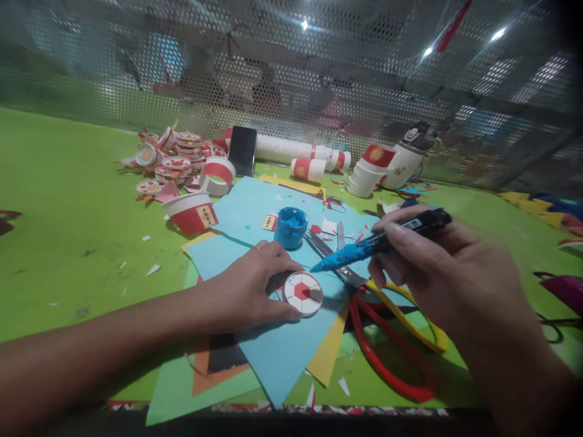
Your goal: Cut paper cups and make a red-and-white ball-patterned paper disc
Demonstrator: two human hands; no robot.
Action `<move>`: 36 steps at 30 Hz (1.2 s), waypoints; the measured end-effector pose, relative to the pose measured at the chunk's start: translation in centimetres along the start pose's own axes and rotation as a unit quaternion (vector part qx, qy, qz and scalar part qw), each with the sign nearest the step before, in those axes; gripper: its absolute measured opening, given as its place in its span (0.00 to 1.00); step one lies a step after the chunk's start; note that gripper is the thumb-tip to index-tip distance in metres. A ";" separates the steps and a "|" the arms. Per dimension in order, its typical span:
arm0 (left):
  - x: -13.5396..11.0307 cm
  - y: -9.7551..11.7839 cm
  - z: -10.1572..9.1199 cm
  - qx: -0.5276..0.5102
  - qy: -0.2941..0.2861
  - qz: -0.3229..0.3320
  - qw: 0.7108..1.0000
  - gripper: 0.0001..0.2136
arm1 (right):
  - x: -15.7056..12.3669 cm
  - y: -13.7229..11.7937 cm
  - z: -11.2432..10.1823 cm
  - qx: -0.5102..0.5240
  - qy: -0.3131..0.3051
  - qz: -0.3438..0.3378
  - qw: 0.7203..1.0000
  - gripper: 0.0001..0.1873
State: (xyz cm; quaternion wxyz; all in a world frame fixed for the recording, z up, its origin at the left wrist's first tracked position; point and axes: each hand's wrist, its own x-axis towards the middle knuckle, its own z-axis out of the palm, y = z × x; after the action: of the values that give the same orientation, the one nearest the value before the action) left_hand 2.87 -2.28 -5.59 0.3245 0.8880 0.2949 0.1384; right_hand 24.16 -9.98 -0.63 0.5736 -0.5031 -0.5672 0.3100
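Between the thumb and fingers of my left hand (255, 282) is a round white paper disc (294, 304) with a red hexagon at its centre and thin dark lines running outward. My right hand (437, 273) grips a black marker (387, 239) whose front half is coated in blue paint. Its blue tip points down-left, close to the disc's upper right edge; whether they touch I cannot tell. Just behind the disc stands a small open jar of blue paint (291, 229). Scissors (387, 358) with red and yellow handles lie under the marker, partly hidden by my right hand.
Light blue paper (268, 358) lies over other coloured sheets. Farther back are a heap of decorated discs (177, 161), a phone (242, 150), a cut red-and-white cup (189, 213), stacked cups (371, 171) and a white bottle (403, 165). Perforated metal mesh (282, 85) rises behind.
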 end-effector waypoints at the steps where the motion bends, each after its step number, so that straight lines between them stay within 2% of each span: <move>1: 0.1 -0.1 0.1 0.001 0.005 -0.001 1.000 0.24 | -0.2 0.0 0.3 -0.028 -0.005 0.002 1.000 0.04; 7: 0.1 -0.4 0.4 0.024 0.025 0.001 0.999 0.24 | -0.6 0.4 2.0 -0.110 -0.036 0.001 0.993 0.06; 15: 0.1 -0.3 0.3 0.040 0.039 0.020 0.998 0.23 | -0.9 0.8 2.3 -0.164 -0.044 -0.034 0.985 0.03; 24: 0.1 -0.2 0.4 0.042 0.044 0.020 0.998 0.23 | -0.9 0.7 2.6 -0.192 -0.040 -0.058 0.979 0.01; 36: 0.2 -0.4 0.5 0.048 0.048 0.027 0.997 0.23 | -1.0 0.6 2.7 -0.196 -0.046 -0.056 0.978 0.01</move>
State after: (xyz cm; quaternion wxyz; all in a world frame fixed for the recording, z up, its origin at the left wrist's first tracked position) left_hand 3.05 -2.19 -6.17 0.2630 0.9025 0.2927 0.1750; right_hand 21.50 -10.06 -1.92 0.4534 -0.5588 -0.6698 0.1831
